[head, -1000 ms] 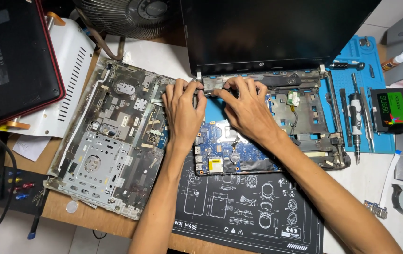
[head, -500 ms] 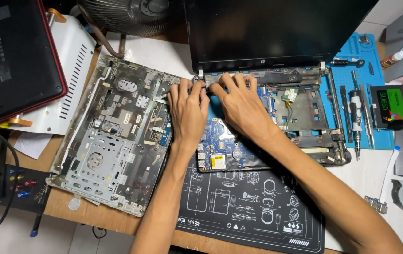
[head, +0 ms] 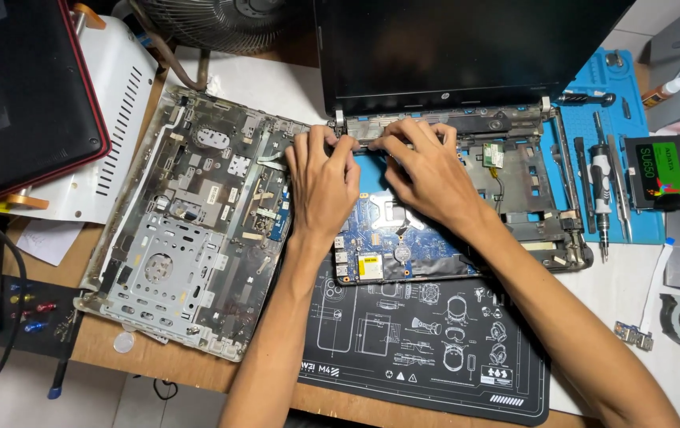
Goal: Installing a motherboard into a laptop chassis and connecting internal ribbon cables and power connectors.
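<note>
Both hands are working at the laptop's hinge strip [head: 435,127]. Left hand [head: 322,178] and right hand [head: 427,170] are curling fingertips onto it, pressing together. Blue circuit board [head: 403,238] is lying exposed beneath; a slip could be scraping it or snagging the thin cable [head: 498,178].

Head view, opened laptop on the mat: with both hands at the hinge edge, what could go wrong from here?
1. Both the left hand and right hand press near the hinge strip; the blue motherboard beneath could get flexed or scraped.
2. The right forearm crosses the open chassis and might snag the small wireless card.
3. The removed cover overhangs the desk edge and could be knocked off.
</note>
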